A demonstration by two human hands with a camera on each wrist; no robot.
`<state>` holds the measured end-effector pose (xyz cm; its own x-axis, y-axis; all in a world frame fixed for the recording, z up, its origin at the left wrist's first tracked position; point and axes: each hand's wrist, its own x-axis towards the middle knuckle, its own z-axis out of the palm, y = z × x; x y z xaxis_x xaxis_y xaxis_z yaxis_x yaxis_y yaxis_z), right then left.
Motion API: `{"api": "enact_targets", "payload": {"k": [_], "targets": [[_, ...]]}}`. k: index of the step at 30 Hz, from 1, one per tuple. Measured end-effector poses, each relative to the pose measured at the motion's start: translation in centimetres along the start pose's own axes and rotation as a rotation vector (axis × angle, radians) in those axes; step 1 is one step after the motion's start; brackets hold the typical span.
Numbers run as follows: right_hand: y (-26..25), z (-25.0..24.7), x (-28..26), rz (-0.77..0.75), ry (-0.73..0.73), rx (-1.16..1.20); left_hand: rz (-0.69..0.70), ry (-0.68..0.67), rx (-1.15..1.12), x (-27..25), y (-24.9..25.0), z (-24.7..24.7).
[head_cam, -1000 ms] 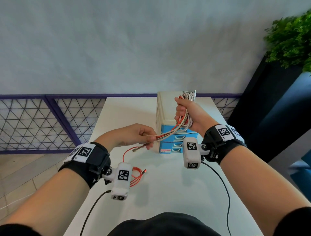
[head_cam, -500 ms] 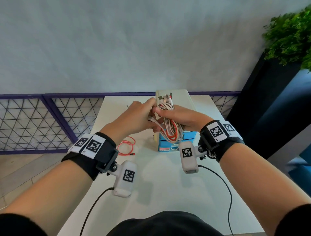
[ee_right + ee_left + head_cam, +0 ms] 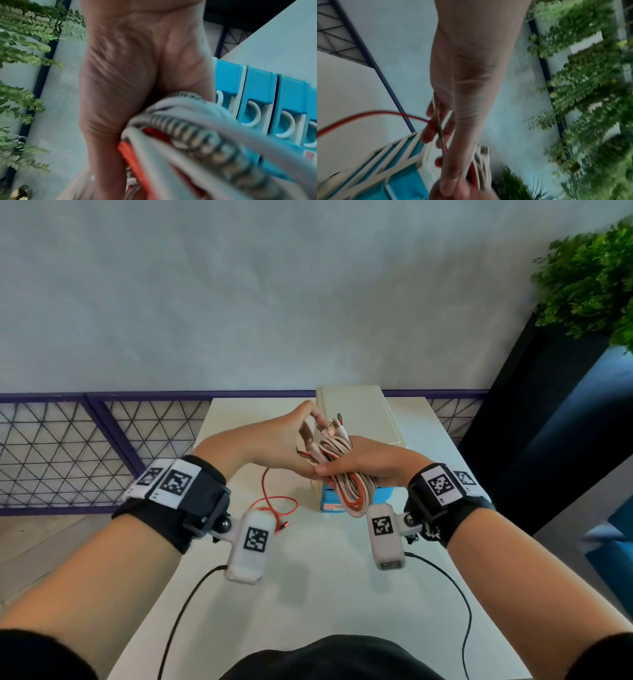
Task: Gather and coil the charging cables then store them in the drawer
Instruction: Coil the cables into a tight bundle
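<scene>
White, red and braided charging cables [image 3: 342, 470] hang as one coiled bundle gripped in the right hand [image 3: 368, 462], held above the tabletop [image 3: 308, 577] before the blue-fronted drawer unit [image 3: 356, 412]. Left hand [image 3: 274, 440] pinches strands at the bundle's top. One red cable [image 3: 274, 501] trails to the tabletop.

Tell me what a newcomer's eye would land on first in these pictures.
First, the cable bundle of white, red and striped cords gripped in the right hand above the table's middle, with the left hand pinching its loose ends. Just behind stands the drawer unit with blue fronts, and a red cable trails on the white table.
</scene>
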<state>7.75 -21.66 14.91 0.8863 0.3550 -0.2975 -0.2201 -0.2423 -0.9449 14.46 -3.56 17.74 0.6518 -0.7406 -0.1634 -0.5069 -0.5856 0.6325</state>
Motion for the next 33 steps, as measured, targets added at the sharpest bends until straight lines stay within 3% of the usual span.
{"api": "enact_targets", "payload": {"k": [4, 7, 11, 16, 19, 30, 33], "targets": [[0.6, -0.9, -0.7, 0.004, 0.078, 0.033, -0.088, -0.053, -0.348, -0.7, -1.9, -1.7], [1.0, -1.4, -0.4, -0.038, 0.132, 0.253, -0.157, -0.026, -0.692, -0.9, -2.9, -1.1], [1.6, -2.1, 0.3, -0.088, 0.252, 0.459, -0.271, 0.017, -0.969, -1.2, -4.1, 0.6], [2.3, -2.0, 1.0, -0.099, 0.404, 0.539, -0.186, 0.047, -1.187, -1.6, -4.1, 2.7], [2.3, -1.1, 1.3, -0.089, 0.41, 0.527, -0.163, 0.127, -1.201, -1.0, -2.7, 3.4], [0.9, 1.2, 1.7, -0.128, 0.27, 0.54, -0.194, 0.187, -1.045, 1.1, 0.6, 4.2], [0.8, 1.5, 1.7, -0.122, 0.339, 0.43, -0.207, 0.191, -0.967, 1.0, 0.6, 4.1]]}}
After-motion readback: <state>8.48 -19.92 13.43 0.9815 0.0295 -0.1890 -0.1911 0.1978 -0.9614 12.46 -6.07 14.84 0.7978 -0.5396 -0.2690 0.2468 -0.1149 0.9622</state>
